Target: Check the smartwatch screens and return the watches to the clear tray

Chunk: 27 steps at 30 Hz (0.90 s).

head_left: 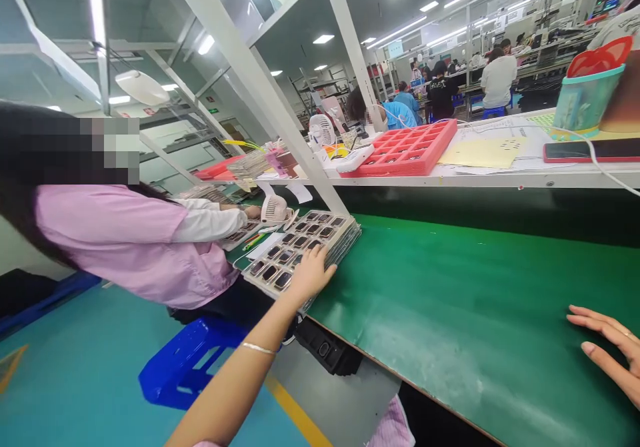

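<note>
My left hand (pixel 311 275) reaches to a stack of clear plastic trays (pixel 345 239) at the left of the green tabletop. Its fingers lie over the top tray's right part, with the thumb out at the side edge; they do not appear to grip it. Dark rounded-square pieces that look like watch faces (pixel 283 279) fill the top tray's pockets in rows; my fingers hide some of them. At the right edge of the picture, my right hand (pixel 617 347) is over the green mat (pixel 465 320), fingers apart and holding nothing. Part of it is cut off.
Close on the left, a co-worker in pink (pixel 125 240) handles another tray (pixel 243 234). A small fan (pixel 274 209) stands behind the stack. The shelf above bears a red compartment tray (pixel 407 150), a phone (pixel 595 150) and a teal cup (pixel 587 100). A blue stool (pixel 193 360) stands below.
</note>
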Tool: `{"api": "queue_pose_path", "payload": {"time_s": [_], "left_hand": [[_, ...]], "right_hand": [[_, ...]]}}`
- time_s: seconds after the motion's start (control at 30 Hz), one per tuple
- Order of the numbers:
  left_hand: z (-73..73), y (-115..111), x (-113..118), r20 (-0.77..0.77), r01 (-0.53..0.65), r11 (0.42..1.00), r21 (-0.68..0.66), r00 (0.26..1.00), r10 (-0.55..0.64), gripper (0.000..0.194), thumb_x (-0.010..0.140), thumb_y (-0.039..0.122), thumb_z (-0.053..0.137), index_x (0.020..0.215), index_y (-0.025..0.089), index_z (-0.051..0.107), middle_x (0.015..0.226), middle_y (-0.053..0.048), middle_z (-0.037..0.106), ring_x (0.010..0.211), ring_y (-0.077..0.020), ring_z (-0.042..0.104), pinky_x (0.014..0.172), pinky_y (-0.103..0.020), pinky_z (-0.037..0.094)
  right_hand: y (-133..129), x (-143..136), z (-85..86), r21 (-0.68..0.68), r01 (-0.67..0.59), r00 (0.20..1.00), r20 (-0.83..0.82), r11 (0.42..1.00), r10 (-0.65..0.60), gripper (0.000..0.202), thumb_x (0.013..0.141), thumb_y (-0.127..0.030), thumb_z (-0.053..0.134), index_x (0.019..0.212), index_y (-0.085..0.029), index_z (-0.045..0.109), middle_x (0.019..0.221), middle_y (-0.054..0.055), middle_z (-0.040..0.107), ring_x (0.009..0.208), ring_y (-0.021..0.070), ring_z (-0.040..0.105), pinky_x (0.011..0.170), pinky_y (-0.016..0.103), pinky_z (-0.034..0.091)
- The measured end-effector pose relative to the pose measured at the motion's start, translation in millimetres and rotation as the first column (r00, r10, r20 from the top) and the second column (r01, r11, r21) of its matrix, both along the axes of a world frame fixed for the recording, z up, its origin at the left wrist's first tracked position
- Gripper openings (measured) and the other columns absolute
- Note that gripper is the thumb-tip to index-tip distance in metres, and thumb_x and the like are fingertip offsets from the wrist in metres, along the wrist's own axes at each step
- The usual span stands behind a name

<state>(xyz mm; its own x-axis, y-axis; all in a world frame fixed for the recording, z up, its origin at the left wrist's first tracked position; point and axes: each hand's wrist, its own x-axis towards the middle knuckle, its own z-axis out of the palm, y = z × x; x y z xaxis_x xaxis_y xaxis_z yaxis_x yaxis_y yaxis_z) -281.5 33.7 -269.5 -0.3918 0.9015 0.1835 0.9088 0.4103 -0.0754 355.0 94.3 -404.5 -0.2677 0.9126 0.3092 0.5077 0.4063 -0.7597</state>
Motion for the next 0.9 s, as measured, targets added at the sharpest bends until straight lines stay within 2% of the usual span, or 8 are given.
{"api": "queue_pose_path", "payload": {"time_s": [0.07, 0.23, 0.33, 0.4, 0.47, 0.53, 0.73, 0.9], "left_hand": [[-13.1, 1.0, 14.0, -0.105, -0.051, 0.998, -0.035, 0.993, 0.047, 0.057, 0.089, 0.037, 0.059, 0.138, 0.008, 0.059, 0.164, -0.029, 0.033, 0.151, -0.0501, 0.031, 0.112, -0.067, 0.037], [-15.2, -6.3, 15.9, -0.114, -0.088, 0.996, -0.027, 0.990, 0.085, 0.074, 0.096, 0.034, 0.050, 0.160, 0.003, 0.029, 0.164, -0.027, 0.034, 0.153, -0.0415, 0.031, 0.118, -0.061, 0.035], [-13.3, 9.3, 28.6, -0.070, -0.025, 0.999, 0.026, 0.997, 0.027, 0.075, 0.091, 0.032, 0.058, 0.157, 0.004, 0.036, 0.168, -0.028, 0.024, 0.156, -0.0457, 0.021, 0.120, -0.069, 0.026], [-16.1, 34.5, 48.0, 0.091, 0.136, 0.982, 0.128, 0.985, -0.148, 0.067, 0.086, 0.027, 0.062, 0.148, 0.005, 0.050, 0.167, -0.027, 0.027, 0.156, -0.0445, 0.023, 0.123, -0.065, 0.025], [-22.0, 71.4, 73.8, 0.385, 0.273, 0.930, 0.247, 0.853, -0.352, 0.052, 0.080, 0.022, 0.065, 0.131, 0.008, 0.064, 0.154, -0.023, 0.051, 0.146, -0.0387, 0.044, 0.123, -0.056, 0.032], [-30.9, 116.9, 103.6, 0.491, 0.305, 0.913, 0.271, 0.772, -0.404, 0.037, 0.082, 0.022, 0.063, 0.116, 0.013, 0.071, 0.131, -0.016, 0.069, 0.129, -0.0311, 0.062, 0.113, -0.047, 0.047], [-64.6, 248.8, 185.9, 0.728, 0.134, 0.912, 0.388, 0.561, -0.393, 0.032, 0.089, 0.012, 0.045, 0.115, 0.011, 0.064, 0.086, -0.005, 0.073, 0.067, -0.0119, 0.069, 0.069, -0.024, 0.057], [-83.0, 286.1, 211.7, 0.810, -0.039, 0.868, 0.495, 0.384, -0.444, 0.025, 0.091, 0.010, 0.044, 0.104, 0.012, 0.065, 0.074, -0.001, 0.067, 0.052, -0.0077, 0.057, 0.056, -0.018, 0.048]], "right_hand": [[-0.4, 4.1, -7.2, -0.061, -0.023, 0.998, 0.055, 0.998, 0.026, 0.038, 0.094, -0.052, 0.058, 0.132, -0.053, 0.061, 0.149, 0.010, 0.058, 0.139, 0.0359, 0.054, 0.109, 0.058, 0.045], [-2.3, 9.5, -7.9, -0.080, -0.047, 0.989, 0.134, 0.996, 0.057, 0.041, 0.096, -0.056, 0.055, 0.136, -0.049, 0.055, 0.155, 0.001, 0.052, 0.141, 0.0370, 0.052, 0.119, 0.063, 0.038], [-5.4, 7.8, 0.8, -0.084, -0.042, 0.982, 0.178, 0.996, 0.056, 0.042, 0.096, -0.059, 0.054, 0.136, -0.047, 0.056, 0.157, 0.002, 0.051, 0.139, 0.0368, 0.054, 0.118, 0.062, 0.040], [-9.0, 4.9, 9.9, -0.104, -0.036, 0.975, 0.214, 0.994, 0.058, 0.042, 0.096, -0.060, 0.053, 0.135, -0.046, 0.057, 0.157, 0.001, 0.050, 0.138, 0.0362, 0.055, 0.116, 0.060, 0.044], [-12.3, 1.6, 21.1, -0.117, -0.023, 0.970, 0.238, 0.993, 0.051, 0.040, 0.096, -0.061, 0.052, 0.133, -0.046, 0.059, 0.156, 0.001, 0.052, 0.137, 0.0349, 0.056, 0.112, 0.059, 0.047], [-14.2, -1.1, 32.8, -0.115, -0.012, 0.967, 0.253, 0.993, 0.041, 0.038, 0.098, -0.059, 0.051, 0.132, -0.044, 0.059, 0.155, 0.001, 0.053, 0.137, 0.0328, 0.056, 0.110, 0.056, 0.049], [-12.2, -1.2, 56.4, -0.055, -0.001, 0.957, 0.291, 0.998, 0.017, 0.034, 0.100, -0.049, 0.052, 0.129, -0.034, 0.062, 0.149, 0.005, 0.059, 0.134, 0.0298, 0.059, 0.114, 0.053, 0.046], [-13.0, 1.3, 60.8, -0.031, 0.030, 0.959, 0.284, 0.999, -0.020, 0.032, 0.097, -0.045, 0.056, 0.125, -0.031, 0.064, 0.141, 0.007, 0.064, 0.130, 0.0329, 0.062, 0.110, 0.058, 0.047]]}}
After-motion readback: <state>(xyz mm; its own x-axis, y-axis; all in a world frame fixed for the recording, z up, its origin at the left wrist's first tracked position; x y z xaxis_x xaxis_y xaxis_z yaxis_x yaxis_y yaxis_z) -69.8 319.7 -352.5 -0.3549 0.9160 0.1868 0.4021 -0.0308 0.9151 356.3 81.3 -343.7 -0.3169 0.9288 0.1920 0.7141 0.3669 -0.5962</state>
